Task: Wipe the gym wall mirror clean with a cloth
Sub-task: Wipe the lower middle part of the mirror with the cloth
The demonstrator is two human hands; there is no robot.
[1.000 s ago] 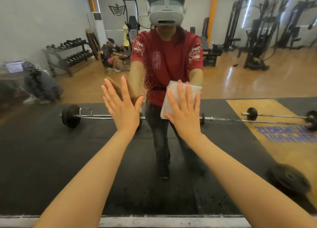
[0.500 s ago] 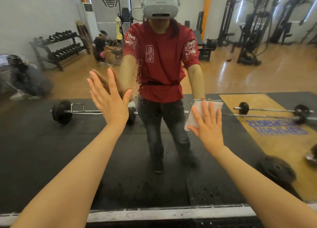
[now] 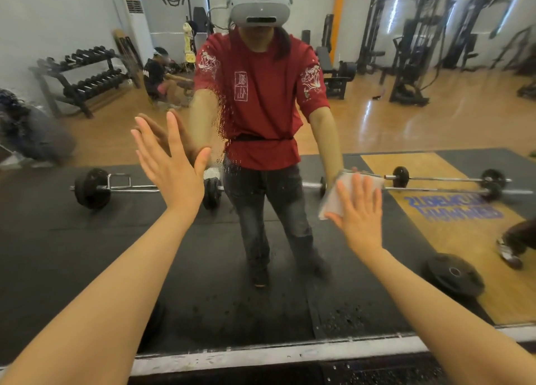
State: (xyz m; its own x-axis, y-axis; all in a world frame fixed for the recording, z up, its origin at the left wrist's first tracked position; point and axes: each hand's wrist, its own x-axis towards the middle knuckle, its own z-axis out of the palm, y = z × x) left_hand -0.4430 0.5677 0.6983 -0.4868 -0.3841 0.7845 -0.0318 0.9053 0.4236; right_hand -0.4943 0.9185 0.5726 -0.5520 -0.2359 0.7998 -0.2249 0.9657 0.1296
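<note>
The left hand lies flat against the mirror, fingers straight and spread a little, holding nothing; it looks like a brace for the body while the other arm works. Just right of it, a ragged vertical band of water drops runs down the glass across the reflected red shirt, and more drops speckle the lower glass near the pale frame along the bottom edge.

Further right, the right hand presses a white folded cloth against the glass with straight fingers laid over it, not curled round it. The cloth sits between palm and mirror, its left edge and top corner showing beyond the fingers, low on the right half of the glass over the reflection of a barbell.

The step in hand appears to be the wiping pass itself, with the cloth now clear to the right of the wet band. The job looks partly done at best, since drops are plainly on the glass. The next move likely calls for carrying the cloth back left through the band and down to the speckled strip, keeping even palm pressure so the cloth does not slip or bunch.
</note>
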